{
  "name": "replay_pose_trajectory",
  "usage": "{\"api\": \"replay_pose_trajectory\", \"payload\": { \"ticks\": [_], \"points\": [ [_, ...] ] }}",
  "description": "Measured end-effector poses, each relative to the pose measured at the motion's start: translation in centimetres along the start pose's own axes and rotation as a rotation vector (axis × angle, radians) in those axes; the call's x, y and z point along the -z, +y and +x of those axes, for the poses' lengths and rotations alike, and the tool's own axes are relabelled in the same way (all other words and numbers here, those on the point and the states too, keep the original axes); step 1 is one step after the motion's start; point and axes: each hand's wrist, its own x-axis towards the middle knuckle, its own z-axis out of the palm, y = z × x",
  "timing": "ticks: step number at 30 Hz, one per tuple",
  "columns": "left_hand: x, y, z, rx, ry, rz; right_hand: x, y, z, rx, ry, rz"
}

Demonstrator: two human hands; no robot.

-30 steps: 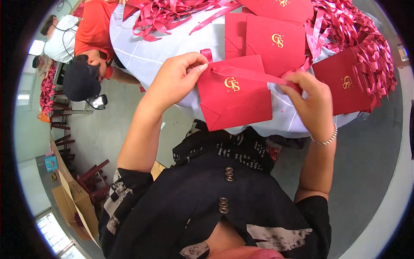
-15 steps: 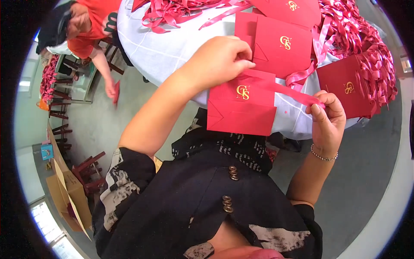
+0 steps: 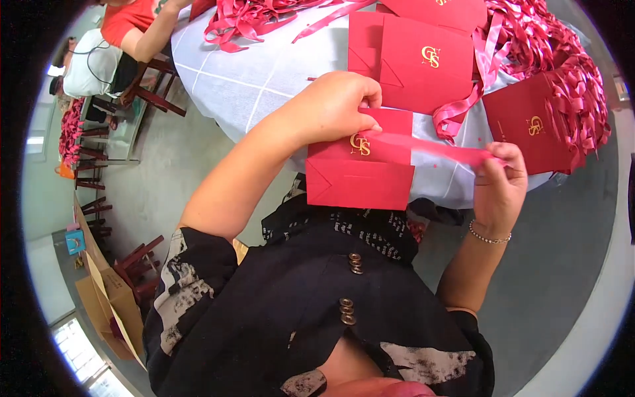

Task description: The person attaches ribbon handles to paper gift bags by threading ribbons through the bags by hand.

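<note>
A flat red paper gift bag (image 3: 360, 185) with a gold emblem lies at the near edge of the table, its folded base toward me. At its upper edge my left hand (image 3: 340, 109) is closed, thumb and fingers pinching the bag where a ribbon emerges. That red ribbon (image 3: 436, 149) stretches across to the right, slightly blurred. Its other end is pinched in my right hand (image 3: 501, 178), which is held off the bag's right side. Just beyond the left hand lie more flat red bags (image 3: 426, 69), stacked and overlapping.
A white-clothed table (image 3: 241, 83) carries a large heap of red ribbons (image 3: 575, 99) at right, partly over another red bag (image 3: 519, 126). More loose ribbons (image 3: 248, 23) lie at the far side. Back left are a person in an orange-red shirt (image 3: 126, 30), wooden stools (image 3: 159, 92) and a cardboard box (image 3: 109, 304).
The ribbon now runs across the front of the bag, and my left hand sits lower on it. The other person, earlier bent over with an arm down, has straightened up. The view has shifted slightly.
</note>
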Motion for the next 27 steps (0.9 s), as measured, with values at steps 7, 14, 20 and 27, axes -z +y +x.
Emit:
{"api": "replay_pose_trajectory", "payload": {
  "ticks": [7,14,20,27],
  "points": [
    [1.0,-0.2,-0.5,0.060,-0.040,-0.268,0.3,0.3,0.0,0.139,0.067,0.180],
    [1.5,-0.2,-1.0,0.151,-0.063,-0.452,-0.9,0.0,0.1,-0.008,-0.204,0.588],
    [1.3,-0.8,-1.3,0.143,-0.064,-0.491,-1.9,0.4,0.8,-0.050,-0.245,0.431],
    [1.1,0.1,-1.6,0.095,-0.062,-0.500,-2.5,0.8,1.7,-0.061,-0.181,0.313]
  ]
}}
